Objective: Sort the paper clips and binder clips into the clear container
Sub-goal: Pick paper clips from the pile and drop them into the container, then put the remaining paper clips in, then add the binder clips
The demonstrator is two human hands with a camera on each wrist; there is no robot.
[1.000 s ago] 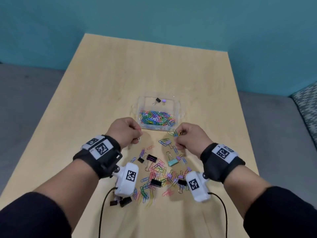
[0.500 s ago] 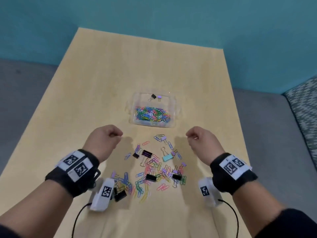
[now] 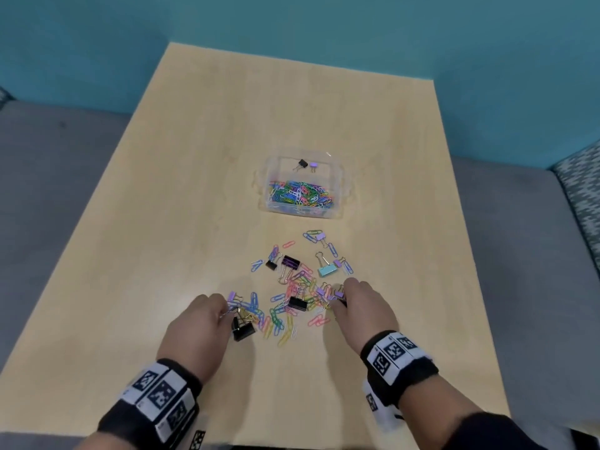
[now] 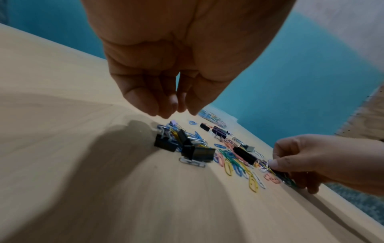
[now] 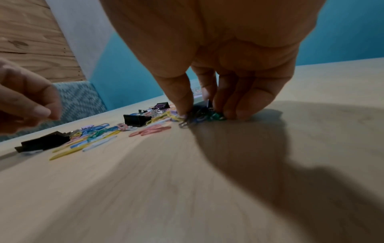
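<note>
Head view: pick-up step. Right hand pinches paper clips; left hand bunched, holding nothing. Next, likely: carry clips to clear container.

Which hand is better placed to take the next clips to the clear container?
Right, I'd judge. The right hand is pinching a clump of clips at the pile's right edge; the left hand only hovers above the black binder clips, holding nothing visible.

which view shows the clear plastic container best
Head view: the clear plastic container shows whole, contents included. The left wrist view catches only a sliver; in the right wrist view the right hand mostly hides it.
</note>
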